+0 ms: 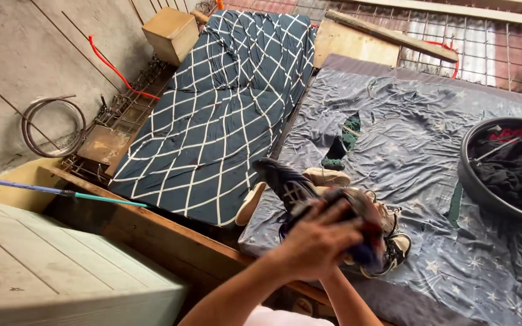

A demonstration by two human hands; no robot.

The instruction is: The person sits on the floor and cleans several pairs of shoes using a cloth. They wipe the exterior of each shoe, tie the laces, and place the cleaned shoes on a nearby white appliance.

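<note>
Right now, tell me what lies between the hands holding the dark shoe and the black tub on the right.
In the head view, only rumpled grey star-print sheet lies between the hands, which hold a dark shoe, and the black tub. Pale shoes sit just beside the hands.

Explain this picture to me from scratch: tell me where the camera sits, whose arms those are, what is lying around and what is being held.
There is no machine here. The one picture comes from a camera worn on a person's head, looking down, so the two bare arms at the bottom are that person's own. The left hand and the right hand, blurred by motion, are together on a dark blue sports shoe with pale stripes; which fingers grip it cannot be told. Under them lie several pale worn sneakers on a grey-blue star-printed sheet. Beside it is a navy mattress with a white diamond pattern. At the right edge stands a round black basin holding dark clothes. A coil of wire lies on the concrete at left.
</note>
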